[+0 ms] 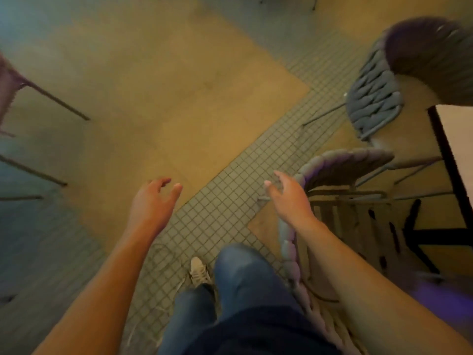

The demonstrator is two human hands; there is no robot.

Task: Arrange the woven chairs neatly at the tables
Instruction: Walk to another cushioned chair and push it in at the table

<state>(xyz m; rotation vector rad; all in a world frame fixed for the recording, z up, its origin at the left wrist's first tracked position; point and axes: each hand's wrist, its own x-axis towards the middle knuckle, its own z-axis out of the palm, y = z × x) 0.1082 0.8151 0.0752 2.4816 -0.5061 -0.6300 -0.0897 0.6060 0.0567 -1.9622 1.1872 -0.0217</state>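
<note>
A woven chair (343, 166) with a grey braided back and slatted wooden seat stands right below me, on my right side. My right hand (289, 198) hovers open just beside its curved back rim, fingers spread, holding nothing. My left hand (153, 201) is open over the floor, apart from any chair. A second woven chair (373, 98) stands further off at the upper right, next to a table (442, 149) with a dark frame and pale top. Part of another chair (15, 80) shows at the left edge.
Thin dark chair legs (33, 172) cross the left side. The floor mixes tan slabs and a diagonal band of small grey tiles (230, 201). My jeans and one pale shoe (199, 270) are at the bottom centre.
</note>
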